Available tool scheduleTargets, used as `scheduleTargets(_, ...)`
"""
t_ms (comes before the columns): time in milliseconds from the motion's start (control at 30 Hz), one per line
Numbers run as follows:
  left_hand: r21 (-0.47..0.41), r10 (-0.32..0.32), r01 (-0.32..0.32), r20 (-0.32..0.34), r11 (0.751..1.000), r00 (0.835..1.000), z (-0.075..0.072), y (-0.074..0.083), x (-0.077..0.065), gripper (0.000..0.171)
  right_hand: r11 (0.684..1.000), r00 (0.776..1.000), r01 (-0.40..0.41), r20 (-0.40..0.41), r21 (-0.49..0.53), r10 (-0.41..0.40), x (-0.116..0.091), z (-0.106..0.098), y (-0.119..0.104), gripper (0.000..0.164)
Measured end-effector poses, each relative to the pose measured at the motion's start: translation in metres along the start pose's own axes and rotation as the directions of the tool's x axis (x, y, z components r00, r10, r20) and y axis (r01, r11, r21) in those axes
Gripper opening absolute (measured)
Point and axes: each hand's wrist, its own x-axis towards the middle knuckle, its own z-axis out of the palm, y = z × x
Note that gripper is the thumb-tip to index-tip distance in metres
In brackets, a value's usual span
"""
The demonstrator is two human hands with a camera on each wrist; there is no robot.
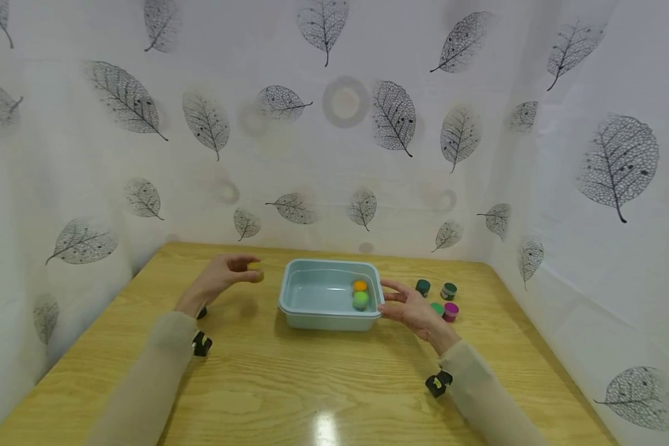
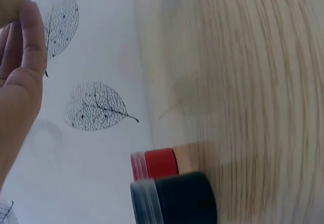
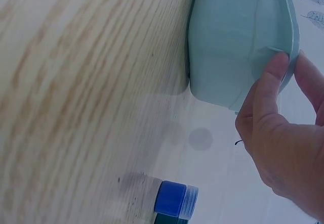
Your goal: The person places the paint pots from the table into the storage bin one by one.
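Observation:
My left hand (image 1: 223, 279) pinches a small yellow ball (image 2: 11, 1) between thumb and fingers, raised above the table left of the basin. In the head view the ball partly blends with the wood. A pale blue plastic basin (image 1: 329, 321) stands in the middle of the table. Inside it, near the right wall, an orange ball (image 1: 360, 285) and a fuzzy light green ball (image 1: 360, 301) lie close together. At the basin's right end my right hand (image 1: 415, 313) grips the rim, fingertips on both sides of it in the right wrist view (image 3: 283, 128).
Right of the basin stand several small jars: two dark green, a light green (image 1: 437, 308) and a magenta one (image 1: 450, 311). The right wrist view shows a blue jar (image 3: 174, 198). A red jar (image 2: 159, 164) and a dark jar (image 2: 185, 201) appear below my left hand. A leaf-patterned curtain (image 1: 334, 155) surrounds the table.

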Motion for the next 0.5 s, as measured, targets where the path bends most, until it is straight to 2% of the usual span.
scheduleTargets(167, -0.035, 0.020, -0.024, -0.101, 0.999, 0.995, 0.017, 0.004, 0.005, 0.057, 1.000, 1.000, 0.002, -0.002, 0.000, -0.002, -0.001, -0.001, 0.000, 0.071)
scheduleTargets(333, -0.060, 0.048, -0.062, -0.212, 0.996, 0.976, 0.040, 0.005, 0.007, 0.059, 1.000, 1.000, -0.003, -0.001, -0.013, 0.003, -0.002, -0.001, 0.001, 0.071)
scheduleTargets(500, -0.097, 0.040, -0.068, -0.269, 0.993, 0.962, 0.061, 0.015, 0.007, 0.057, 1.000, 1.000, -0.001, -0.006, -0.008, 0.001, -0.001, -0.002, 0.002, 0.071)
